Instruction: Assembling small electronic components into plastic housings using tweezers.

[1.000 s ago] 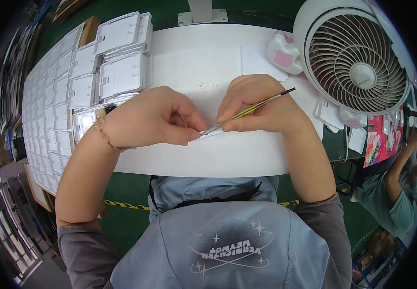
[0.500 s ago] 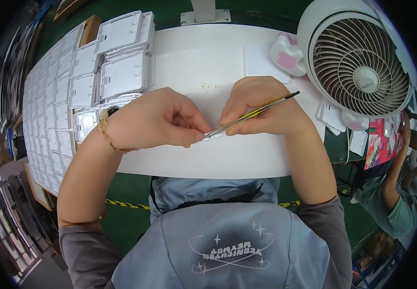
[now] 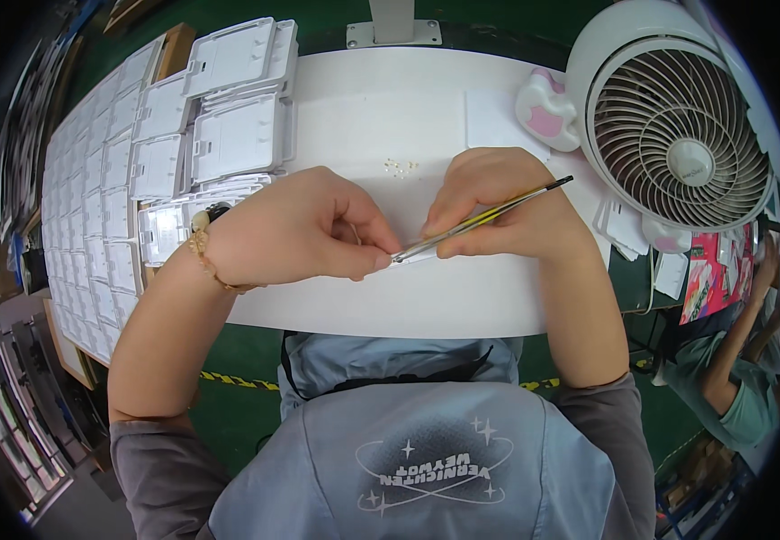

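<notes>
My left hand (image 3: 327, 229) is closed, thumb and fingertips pinching the edge of a small white piece (image 3: 421, 256) that is mostly hidden between the two hands. In my right hand (image 3: 498, 207) slim tweezers (image 3: 484, 219) in silver, yellow and black are gripped like a pen. Their silver tip meets the left fingertips, and the black end points up and to the right. Just beyond the hands, several tiny gold-coloured bits (image 3: 400, 166) lie scattered on the white table (image 3: 363, 99).
Stacks of white plastic frames (image 3: 237, 135) cover the table's left side. A white fan (image 3: 687, 135) stands at the far right, near white sheets (image 3: 493, 121). A metal post (image 3: 394, 22) rises behind the table. At the right edge another person's arm (image 3: 739, 346) shows.
Both hands and the tweezers sit slightly further right and lower in the picture, as the whole view has shifted a little. The grips look the same.
</notes>
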{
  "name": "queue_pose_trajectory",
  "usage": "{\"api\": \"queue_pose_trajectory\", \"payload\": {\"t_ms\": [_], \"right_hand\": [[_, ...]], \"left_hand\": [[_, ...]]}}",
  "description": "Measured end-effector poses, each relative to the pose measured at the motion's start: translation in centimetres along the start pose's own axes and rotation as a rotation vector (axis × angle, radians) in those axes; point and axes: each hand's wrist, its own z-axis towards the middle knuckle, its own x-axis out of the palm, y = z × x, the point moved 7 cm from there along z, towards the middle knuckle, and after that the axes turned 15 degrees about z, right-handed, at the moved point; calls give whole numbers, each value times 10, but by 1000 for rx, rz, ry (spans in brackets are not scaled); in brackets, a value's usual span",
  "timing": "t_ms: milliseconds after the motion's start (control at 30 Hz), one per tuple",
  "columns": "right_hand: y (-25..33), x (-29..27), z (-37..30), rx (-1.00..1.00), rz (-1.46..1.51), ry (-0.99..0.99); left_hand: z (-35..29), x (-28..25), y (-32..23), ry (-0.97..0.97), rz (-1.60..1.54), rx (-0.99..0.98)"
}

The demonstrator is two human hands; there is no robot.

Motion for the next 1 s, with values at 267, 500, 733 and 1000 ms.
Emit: {"api": "queue_pose_trajectory", "payload": {"t_ms": [267, 500, 733, 1000], "right_hand": [[4, -7, -1, 20, -37, -37], [8, -21, -6, -24, -97, -202], [10, -23, -6, -34, -458, -287], [6, -21, -5, -43, -568, -116]], "left_hand": [[1, 0, 1, -8, 10, -39], [-3, 2, -8, -13, 45, -57], [-22, 24, -3, -319, 165, 57], [-14, 54, -2, -543, 149, 422]]}}
